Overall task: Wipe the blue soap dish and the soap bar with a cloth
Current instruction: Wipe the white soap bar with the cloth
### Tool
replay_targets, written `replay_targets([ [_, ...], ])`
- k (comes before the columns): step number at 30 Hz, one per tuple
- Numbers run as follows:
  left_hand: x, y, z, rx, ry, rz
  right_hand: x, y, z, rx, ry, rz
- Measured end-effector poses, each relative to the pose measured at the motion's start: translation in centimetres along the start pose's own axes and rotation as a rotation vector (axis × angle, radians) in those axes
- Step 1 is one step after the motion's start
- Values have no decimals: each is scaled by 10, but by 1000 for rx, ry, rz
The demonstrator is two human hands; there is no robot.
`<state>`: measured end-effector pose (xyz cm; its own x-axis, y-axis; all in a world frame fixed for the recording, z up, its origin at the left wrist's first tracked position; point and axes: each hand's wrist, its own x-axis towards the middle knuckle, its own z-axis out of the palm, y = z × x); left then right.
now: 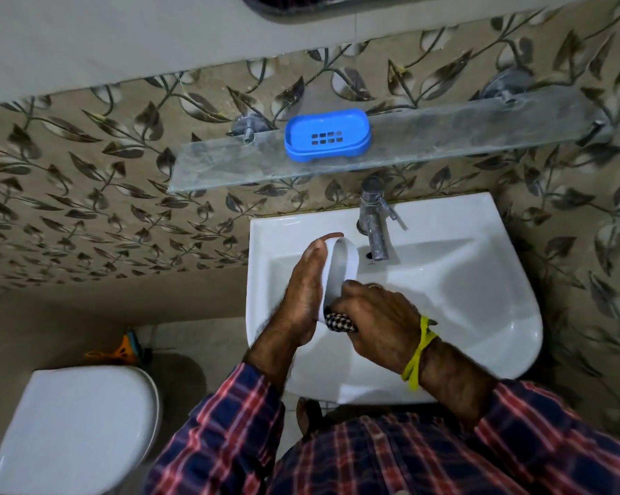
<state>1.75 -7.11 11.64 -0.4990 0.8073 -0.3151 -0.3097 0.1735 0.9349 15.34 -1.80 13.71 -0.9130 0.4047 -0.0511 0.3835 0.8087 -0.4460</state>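
In the head view, the left hand (306, 287) holds a white oval soap bar (340, 269) on edge above the white ceramic washbasin (480, 280), palm flat along its back and fingertips curled over its top. Held this way, its broad face is turned toward the other hand, and any drips probably fall into the basin. The right hand (376, 312) is closed around a bunched black-and-white checked cloth (340, 322), pressing it against the lower end of the bar; this looks like the wiping of the soap itself.

The blue plastic soap dish with drain slots (327, 135) sits empty on the frosted glass wall shelf (444, 137), well apart from both hands, likely parked there to free them. The chrome tap (373, 223) stands just beside the bar, with no water visible. A white toilet lid (76, 423) lies at lower left.
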Motion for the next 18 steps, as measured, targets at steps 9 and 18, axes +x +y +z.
replay_targets([
  [9, 8, 21, -8, -127, -46, -259, 8, 4, 1, 220, 243, 6],
  [18, -17, -14, 14, 204, -141, 407, 23, 14, -38, 1696, 29, 508],
])
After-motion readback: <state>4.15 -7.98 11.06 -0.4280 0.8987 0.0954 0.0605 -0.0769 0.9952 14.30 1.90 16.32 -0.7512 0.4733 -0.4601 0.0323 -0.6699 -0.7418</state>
